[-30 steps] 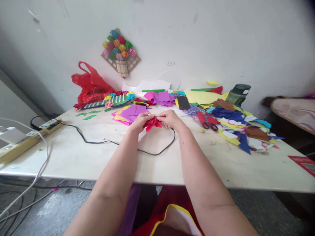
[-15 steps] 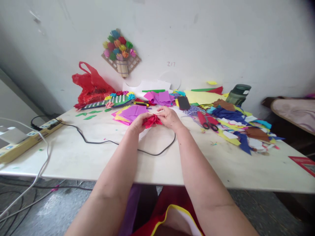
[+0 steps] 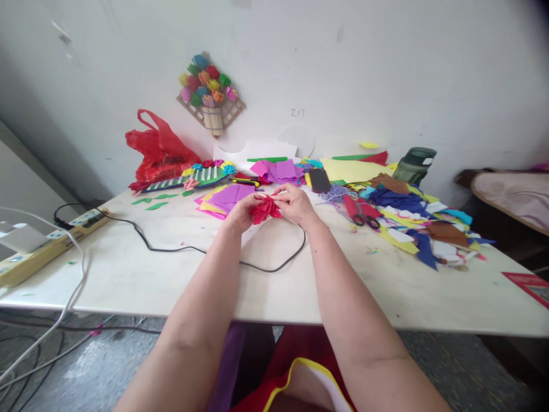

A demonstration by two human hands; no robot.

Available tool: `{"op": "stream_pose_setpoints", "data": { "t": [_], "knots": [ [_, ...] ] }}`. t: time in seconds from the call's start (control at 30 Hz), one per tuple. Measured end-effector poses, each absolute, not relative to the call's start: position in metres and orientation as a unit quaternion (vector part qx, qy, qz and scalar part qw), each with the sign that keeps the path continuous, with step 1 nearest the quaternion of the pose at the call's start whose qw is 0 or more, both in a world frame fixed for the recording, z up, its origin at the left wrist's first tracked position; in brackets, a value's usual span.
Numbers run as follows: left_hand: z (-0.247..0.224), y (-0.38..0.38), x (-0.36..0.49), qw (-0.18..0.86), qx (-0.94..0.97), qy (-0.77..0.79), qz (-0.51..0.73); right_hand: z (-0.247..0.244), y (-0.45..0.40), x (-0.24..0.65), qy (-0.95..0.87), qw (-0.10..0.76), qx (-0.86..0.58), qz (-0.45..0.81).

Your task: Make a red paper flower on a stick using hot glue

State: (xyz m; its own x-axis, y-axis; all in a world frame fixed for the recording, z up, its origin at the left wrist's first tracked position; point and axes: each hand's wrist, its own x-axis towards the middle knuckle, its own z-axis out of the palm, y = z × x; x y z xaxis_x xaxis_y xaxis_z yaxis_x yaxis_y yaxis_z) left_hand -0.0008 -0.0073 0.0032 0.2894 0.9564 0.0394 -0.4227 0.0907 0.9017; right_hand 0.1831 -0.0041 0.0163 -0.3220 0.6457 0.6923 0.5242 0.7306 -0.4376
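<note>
Between my two hands, above the middle of the table, is a red paper flower (image 3: 265, 210) with ruffled petals. My left hand (image 3: 245, 213) is closed on its left side. The fingers of my right hand (image 3: 294, 203) pinch its upper right edge. Just behind my left hand lies a stack of purple, yellow and pink paper sheets (image 3: 227, 197). A black cable (image 3: 274, 270) loops across the table below the flower.
Scissors (image 3: 364, 218) and a heap of paper scraps (image 3: 412, 212) lie to the right, near a dark phone (image 3: 319, 180) and a green bottle (image 3: 414, 166). At left are a red plastic bag (image 3: 160, 143), green paper leaves (image 3: 158, 205) and a power strip (image 3: 64, 234).
Both hands stay in about the same place. The red flower has turned a little and shows more of its petals between them.
</note>
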Motion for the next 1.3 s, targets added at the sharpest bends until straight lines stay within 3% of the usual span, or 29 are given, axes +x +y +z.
{"op": "stream_pose_setpoints", "data": {
  "t": [0.93, 1.3],
  "knots": [
    [0.0099, -0.0138, 0.0020, 0.682, 0.367, 0.340, 0.534, 0.0142, -0.0033, 0.1768, -0.744, 0.501, -0.363, 0.254],
    [0.0085, -0.0116, 0.0017, 0.686, 0.357, 0.352, 0.527, 0.0188, -0.0082, 0.1800, -0.795, 0.444, -0.398, 0.112]
  ]
}}
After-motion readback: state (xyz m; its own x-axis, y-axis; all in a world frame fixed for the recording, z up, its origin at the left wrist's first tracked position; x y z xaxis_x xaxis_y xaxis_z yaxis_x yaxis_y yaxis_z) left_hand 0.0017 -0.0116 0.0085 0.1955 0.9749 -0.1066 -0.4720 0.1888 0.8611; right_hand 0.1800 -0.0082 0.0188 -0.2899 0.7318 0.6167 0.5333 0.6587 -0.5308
